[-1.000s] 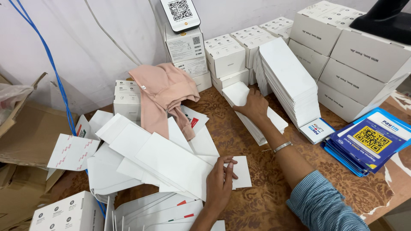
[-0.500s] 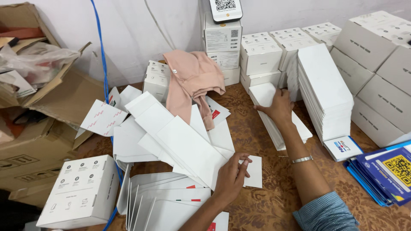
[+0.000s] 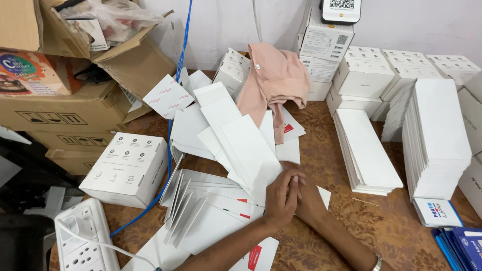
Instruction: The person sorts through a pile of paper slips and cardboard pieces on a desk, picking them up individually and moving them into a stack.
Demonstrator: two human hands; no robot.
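The right hand (image 3: 310,199) has left the stack, joining the left hand (image 3: 281,198) gripping a white card (image 3: 261,165).

A single head-worn camera looks steeply down and forward, close above the patterned brown surface (image 3: 401,226), with the wall beyond the fingers (image 3: 296,181).

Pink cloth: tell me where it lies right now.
In the head view, the pink cloth lies at the back of the table, draped over fanned white envelopes, between a small white box and stacked white boxes.
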